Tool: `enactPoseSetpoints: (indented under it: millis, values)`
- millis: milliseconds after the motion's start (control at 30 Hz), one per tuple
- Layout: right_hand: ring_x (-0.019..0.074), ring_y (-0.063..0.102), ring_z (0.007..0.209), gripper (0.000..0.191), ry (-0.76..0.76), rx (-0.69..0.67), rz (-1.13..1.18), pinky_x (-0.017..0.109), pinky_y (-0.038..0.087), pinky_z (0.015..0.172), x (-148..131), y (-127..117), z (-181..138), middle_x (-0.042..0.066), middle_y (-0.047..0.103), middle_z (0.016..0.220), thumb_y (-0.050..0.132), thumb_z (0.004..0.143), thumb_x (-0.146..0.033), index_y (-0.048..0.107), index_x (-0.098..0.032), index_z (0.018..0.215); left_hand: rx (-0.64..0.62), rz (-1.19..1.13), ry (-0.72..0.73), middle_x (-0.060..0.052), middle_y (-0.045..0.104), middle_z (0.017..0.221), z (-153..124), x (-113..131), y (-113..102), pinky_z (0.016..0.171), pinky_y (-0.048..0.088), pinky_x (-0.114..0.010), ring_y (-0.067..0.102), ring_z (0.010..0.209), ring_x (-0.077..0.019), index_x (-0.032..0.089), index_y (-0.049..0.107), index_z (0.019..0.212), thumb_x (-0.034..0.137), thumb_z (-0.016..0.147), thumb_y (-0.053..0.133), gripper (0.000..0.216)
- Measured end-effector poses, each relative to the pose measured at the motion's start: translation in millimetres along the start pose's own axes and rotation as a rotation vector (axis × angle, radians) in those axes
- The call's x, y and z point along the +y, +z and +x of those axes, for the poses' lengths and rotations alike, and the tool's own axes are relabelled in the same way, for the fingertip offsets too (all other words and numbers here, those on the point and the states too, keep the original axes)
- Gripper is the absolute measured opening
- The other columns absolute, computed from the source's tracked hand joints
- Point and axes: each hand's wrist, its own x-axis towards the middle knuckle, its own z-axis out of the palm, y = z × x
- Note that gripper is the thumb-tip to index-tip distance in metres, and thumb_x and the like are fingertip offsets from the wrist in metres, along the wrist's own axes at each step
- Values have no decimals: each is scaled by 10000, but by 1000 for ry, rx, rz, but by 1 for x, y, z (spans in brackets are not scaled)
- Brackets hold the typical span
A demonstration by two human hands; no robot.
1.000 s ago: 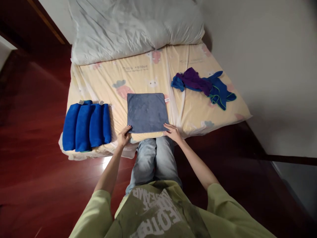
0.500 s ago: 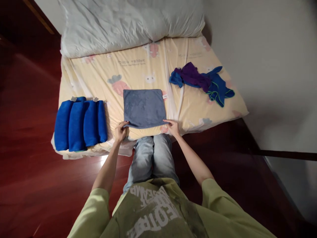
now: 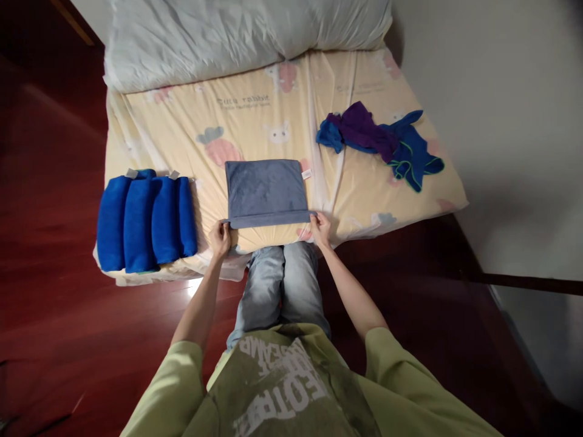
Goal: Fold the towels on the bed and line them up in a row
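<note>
Left hand (image 3: 220, 235) and right hand (image 3: 320, 228) each grip a near corner of the grey towel (image 3: 265, 189) on the bed (image 3: 255, 124); rolled blue towels (image 3: 146, 221) lie left (well apart); crumpled cloths (image 3: 380, 142) far right.

grey towel (image 3: 265, 188) | square-folded, plush, small white tag at right edge | lay flat at frame centre on yellow cartoon-print sheet | near edge turned up and rolled over into a narrow band, pinched at both lower corners | upper edge straight, corners squared
</note>
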Motion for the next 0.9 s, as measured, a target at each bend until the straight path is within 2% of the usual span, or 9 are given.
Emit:
enactPoseSetpoints:
  millis: [167, 333, 667, 900]
  values:
    - [129, 414, 616, 533, -29, 3, -25, 263, 466, 624, 0, 2, 0, -54, 382, 615, 586, 910, -691, 406, -254, 664, -2, 30, -56, -21, 633, 705, 0, 11, -2, 634, 406, -263, 571, 659, -158, 195, 654, 848, 462, 1023, 479, 364]
    - [120, 352, 604, 579, -45, -24, -66, 251, 386, 567, -3, 2, 1, -58, 322, 628, 534, 905, -766, 368, -261, 674, -11, 68, -62, -16, 588, 648, 0, 16, -3, 599, 373, -255, 540, 629, -151, 202, 611, 789, 461, 1028, 469, 380]
    - [163, 531, 689, 541, -43, -12, -66, 299, 511, 690, -3, 7, 3, 19, 576, 713, 543, 905, -736, 570, -214, 766, -18, 123, -35, -27, 587, 652, 2, 13, 2, 606, 361, -268, 537, 602, -158, 211, 591, 794, 449, 1037, 442, 371]
    - [178, 561, 719, 537, -33, 20, -81, 318, 537, 730, 0, 11, 2, 42, 631, 747, 541, 905, -729, 621, -207, 805, -14, 173, -9, -19, 560, 640, -1, 9, 4, 600, 336, -278, 530, 589, -166, 216, 592, 819, 427, 1045, 441, 343]
